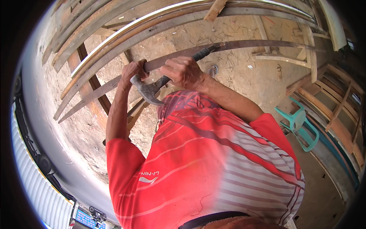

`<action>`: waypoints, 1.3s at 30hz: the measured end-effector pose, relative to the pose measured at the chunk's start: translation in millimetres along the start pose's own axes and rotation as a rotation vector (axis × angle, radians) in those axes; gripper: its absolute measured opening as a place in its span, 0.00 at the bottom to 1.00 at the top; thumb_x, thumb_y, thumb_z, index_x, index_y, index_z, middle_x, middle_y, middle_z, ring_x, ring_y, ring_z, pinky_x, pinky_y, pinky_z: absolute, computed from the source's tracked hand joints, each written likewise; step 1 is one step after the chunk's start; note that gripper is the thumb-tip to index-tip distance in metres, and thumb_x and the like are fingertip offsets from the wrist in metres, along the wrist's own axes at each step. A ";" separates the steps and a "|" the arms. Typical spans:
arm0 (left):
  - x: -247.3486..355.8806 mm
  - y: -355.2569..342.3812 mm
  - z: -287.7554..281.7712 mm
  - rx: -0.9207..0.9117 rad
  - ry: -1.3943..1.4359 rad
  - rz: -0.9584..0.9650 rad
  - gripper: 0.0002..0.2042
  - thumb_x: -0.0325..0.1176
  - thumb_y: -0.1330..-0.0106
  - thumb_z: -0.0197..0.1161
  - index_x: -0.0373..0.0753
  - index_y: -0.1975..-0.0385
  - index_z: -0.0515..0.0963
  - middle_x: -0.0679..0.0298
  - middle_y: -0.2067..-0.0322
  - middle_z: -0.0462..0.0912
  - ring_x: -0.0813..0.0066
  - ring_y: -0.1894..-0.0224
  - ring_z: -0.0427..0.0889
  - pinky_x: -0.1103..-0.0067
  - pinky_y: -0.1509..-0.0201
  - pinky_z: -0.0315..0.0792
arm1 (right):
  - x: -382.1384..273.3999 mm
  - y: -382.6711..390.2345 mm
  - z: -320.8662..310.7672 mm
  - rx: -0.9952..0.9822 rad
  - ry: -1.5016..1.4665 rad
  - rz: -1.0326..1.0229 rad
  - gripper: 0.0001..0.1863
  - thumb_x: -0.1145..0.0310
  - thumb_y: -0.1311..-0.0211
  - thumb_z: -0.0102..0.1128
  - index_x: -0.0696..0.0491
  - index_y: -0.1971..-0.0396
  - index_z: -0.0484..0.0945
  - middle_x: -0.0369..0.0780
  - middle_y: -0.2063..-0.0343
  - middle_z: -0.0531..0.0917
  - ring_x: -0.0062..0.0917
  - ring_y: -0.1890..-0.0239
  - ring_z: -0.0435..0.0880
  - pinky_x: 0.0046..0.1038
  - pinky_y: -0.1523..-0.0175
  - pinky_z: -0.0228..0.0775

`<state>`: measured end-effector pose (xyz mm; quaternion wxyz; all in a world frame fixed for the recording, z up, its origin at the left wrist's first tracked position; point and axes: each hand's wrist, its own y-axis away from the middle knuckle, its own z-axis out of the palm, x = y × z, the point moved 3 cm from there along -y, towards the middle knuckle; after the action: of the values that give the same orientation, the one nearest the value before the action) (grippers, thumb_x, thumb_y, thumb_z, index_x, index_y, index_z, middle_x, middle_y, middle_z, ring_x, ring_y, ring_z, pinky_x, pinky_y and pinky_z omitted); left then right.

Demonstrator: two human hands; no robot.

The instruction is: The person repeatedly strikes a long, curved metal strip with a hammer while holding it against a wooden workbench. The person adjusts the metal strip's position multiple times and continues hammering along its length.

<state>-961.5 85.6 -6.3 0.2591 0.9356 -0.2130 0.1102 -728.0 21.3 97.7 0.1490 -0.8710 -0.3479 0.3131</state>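
My left hand [133,71] is closed round a long, narrow wooden plank [251,44] that runs across in front of me. Close to it on the right, my right hand [184,71] grips a claw hammer [148,90] by its dark handle. The hammer's metal head hangs at the near side of the plank, just below my left hand. Its handle end reaches up and right, over the plank. My fingers hide part of the handle and part of the plank.
More long boards [183,18] lie beyond the plank. Many nails or slivers [238,30] are strewn over the dirt floor [263,76]. At right, a green plastic chair [297,120] stands by stacked wooden frames [339,103]. A wooden beam [91,103] lies at left.
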 end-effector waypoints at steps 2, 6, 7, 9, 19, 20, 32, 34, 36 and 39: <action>4.1 -0.2 -4.4 -0.069 0.016 -0.047 0.18 0.41 0.49 0.71 0.43 0.59 0.81 0.49 0.72 0.86 0.47 0.63 0.88 0.58 0.61 0.79 | -4.6 12.6 41.0 -0.063 0.038 0.043 0.05 0.68 0.45 0.63 0.48 0.71 0.76 0.38 0.78 0.77 0.33 0.73 0.86 0.36 0.66 0.77; -1.3 1.1 1.1 -0.050 0.003 -0.030 0.20 0.41 0.50 0.73 0.42 0.58 0.80 0.50 0.71 0.86 0.48 0.63 0.88 0.59 0.60 0.79 | 14.3 34.3 79.4 -0.134 0.129 0.085 0.01 0.66 0.41 0.59 0.46 0.71 0.77 0.36 0.79 0.79 0.31 0.73 0.86 0.37 0.66 0.76; -1.7 0.7 2.0 -0.042 -0.023 -0.030 0.21 0.41 0.51 0.74 0.41 0.58 0.79 0.50 0.70 0.86 0.48 0.63 0.88 0.60 0.60 0.78 | 15.4 38.9 80.4 -0.127 0.120 0.091 0.02 0.66 0.41 0.60 0.46 0.72 0.77 0.36 0.78 0.79 0.31 0.73 0.86 0.37 0.67 0.76; -3.6 3.5 4.9 -0.042 -0.028 -0.061 0.21 0.42 0.50 0.74 0.42 0.57 0.79 0.51 0.70 0.87 0.49 0.63 0.88 0.60 0.60 0.78 | 8.2 25.5 53.5 -0.122 0.095 0.091 0.03 0.66 0.42 0.60 0.46 0.72 0.76 0.36 0.78 0.80 0.31 0.72 0.86 0.37 0.67 0.75; 5.9 8.7 0.1 0.009 -0.041 -0.098 0.19 0.42 0.43 0.70 0.47 0.52 0.81 0.53 0.62 0.89 0.51 0.57 0.89 0.59 0.54 0.81 | 14.4 33.1 -70.9 0.349 -0.026 0.174 0.09 0.71 0.39 0.71 0.52 0.70 0.77 0.38 0.80 0.76 0.34 0.78 0.80 0.34 0.72 0.72; 4.9 7.9 1.6 0.011 -0.028 -0.087 0.19 0.42 0.43 0.70 0.47 0.52 0.81 0.54 0.62 0.89 0.51 0.57 0.89 0.58 0.54 0.80 | 18.6 37.3 -80.9 0.420 -0.105 0.253 0.09 0.71 0.36 0.69 0.52 0.71 0.76 0.38 0.81 0.75 0.32 0.80 0.78 0.33 0.73 0.70; 4.2 8.9 0.4 0.026 -0.041 -0.088 0.16 0.43 0.42 0.70 0.47 0.56 0.80 0.55 0.65 0.88 0.50 0.59 0.88 0.58 0.57 0.80 | 132.9 97.7 -180.4 1.050 -0.850 0.750 0.19 0.64 0.22 0.54 0.49 0.78 0.67 0.32 0.85 0.67 0.21 0.83 0.67 0.34 0.71 0.69; 9.8 11.6 5.3 0.020 -0.030 -0.084 0.16 0.43 0.42 0.69 0.46 0.57 0.79 0.55 0.65 0.88 0.50 0.59 0.88 0.58 0.57 0.80 | 117.5 80.6 -188.7 1.029 -0.806 0.744 0.20 0.63 0.22 0.55 0.50 0.79 0.66 0.32 0.86 0.65 0.21 0.84 0.65 0.32 0.72 0.67; 7.6 9.8 0.1 0.017 -0.040 -0.087 0.15 0.43 0.43 0.69 0.46 0.58 0.79 0.55 0.66 0.88 0.50 0.60 0.88 0.58 0.58 0.80 | 99.0 58.1 -223.5 0.961 -0.748 0.570 0.20 0.63 0.22 0.56 0.50 0.79 0.67 0.32 0.86 0.65 0.20 0.85 0.65 0.30 0.74 0.66; 13.0 4.7 -6.8 -0.001 -0.051 -0.133 0.15 0.43 0.43 0.70 0.45 0.59 0.79 0.55 0.66 0.88 0.49 0.60 0.88 0.58 0.58 0.80 | 89.6 55.8 -253.7 0.960 -0.608 0.510 0.20 0.61 0.23 0.58 0.52 0.78 0.69 0.33 0.86 0.67 0.19 0.85 0.66 0.28 0.75 0.65</action>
<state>-952.7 81.1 5.6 0.2605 0.9501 -0.1571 0.0686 -484.3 33.6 224.1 0.3389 -0.6344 0.0238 0.6943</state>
